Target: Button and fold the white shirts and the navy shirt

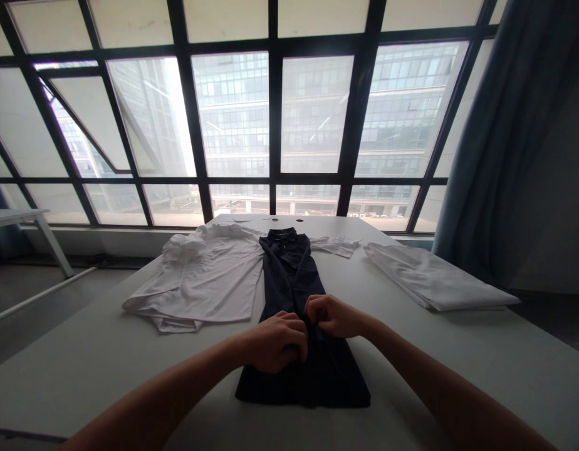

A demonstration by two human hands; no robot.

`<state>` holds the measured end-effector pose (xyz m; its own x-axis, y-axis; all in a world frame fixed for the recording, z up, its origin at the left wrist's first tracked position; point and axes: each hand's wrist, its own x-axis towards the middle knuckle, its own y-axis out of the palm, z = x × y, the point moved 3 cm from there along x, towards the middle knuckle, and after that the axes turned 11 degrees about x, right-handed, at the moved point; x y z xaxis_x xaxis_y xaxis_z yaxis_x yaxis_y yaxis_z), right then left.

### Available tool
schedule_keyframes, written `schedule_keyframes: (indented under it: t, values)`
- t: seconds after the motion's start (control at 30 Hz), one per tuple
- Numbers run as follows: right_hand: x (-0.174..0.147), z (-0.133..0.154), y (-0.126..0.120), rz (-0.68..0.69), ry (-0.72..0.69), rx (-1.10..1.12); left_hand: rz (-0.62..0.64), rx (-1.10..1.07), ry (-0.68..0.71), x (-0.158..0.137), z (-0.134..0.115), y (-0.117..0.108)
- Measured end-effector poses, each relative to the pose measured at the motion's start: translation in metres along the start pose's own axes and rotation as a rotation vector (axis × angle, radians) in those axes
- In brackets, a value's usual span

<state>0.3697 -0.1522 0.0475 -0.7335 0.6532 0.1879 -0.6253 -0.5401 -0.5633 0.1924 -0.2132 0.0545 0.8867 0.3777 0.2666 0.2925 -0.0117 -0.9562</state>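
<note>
A dark navy collared shirt (pixel 312 382) lies lengthwise on the table in front of me, its collar at the far end and its sides and sleeves folded inward into a narrow strip. My left hand (pixel 275 341) rests on the middle of it with curled fingers closed on the dark cloth. Just to the right, and slightly farther away, my right hand (pixel 334 315) pinches the cloth near the centre line. The exact fold between my fingers is hard to see in the shadow.
The white table (pixel 214 369) stretches toward the large windows (pixel 233 119). A white shirt (pixel 219 269) spreads out left of the dark one, with a white sleeve (pixel 334 244) showing on the other side. Folded white cloth (pixel 435 275) lies at the right, near a blue curtain (pixel 487 144).
</note>
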Motion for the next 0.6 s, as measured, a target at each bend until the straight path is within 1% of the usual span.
schedule_keyframes:
  t: [0.07,0.17,0.2,0.27,0.33,0.37,0.43,0.5,0.57,0.6]
  values:
    - [0.001,0.003,0.005,0.027,-0.004,0.054,0.001,-0.023,-0.001,-0.002,-0.001,0.004]
    - [0.001,0.005,0.015,0.125,0.043,0.074,-0.001,-0.023,-0.024,-0.002,0.001,0.013]
    - [0.0,0.005,0.016,0.145,0.058,0.07,-0.02,-0.014,-0.057,-0.002,0.004,0.014]
    - [0.0,0.007,0.018,0.136,0.069,0.049,-0.087,0.011,-0.169,-0.003,0.017,0.012]
    - [-0.001,0.007,0.018,0.102,0.076,0.017,-0.154,0.041,-0.305,-0.009,0.037,0.007]
    - [-0.001,0.007,0.018,0.086,0.08,-0.004,-0.166,0.06,-0.362,-0.013,0.047,0.005]
    - [-0.001,0.007,0.019,0.056,0.072,-0.07,-0.116,0.095,-0.432,-0.023,0.067,0.006]
    - [-0.001,0.008,0.021,0.055,0.03,-0.169,0.007,0.117,-0.474,-0.032,0.081,0.014]
    - [-0.001,0.009,0.024,0.069,-0.023,-0.273,0.129,0.124,-0.508,-0.038,0.087,0.024]
    - [0.0,0.01,0.025,0.079,-0.04,-0.31,0.167,0.127,-0.52,-0.04,0.086,0.028]
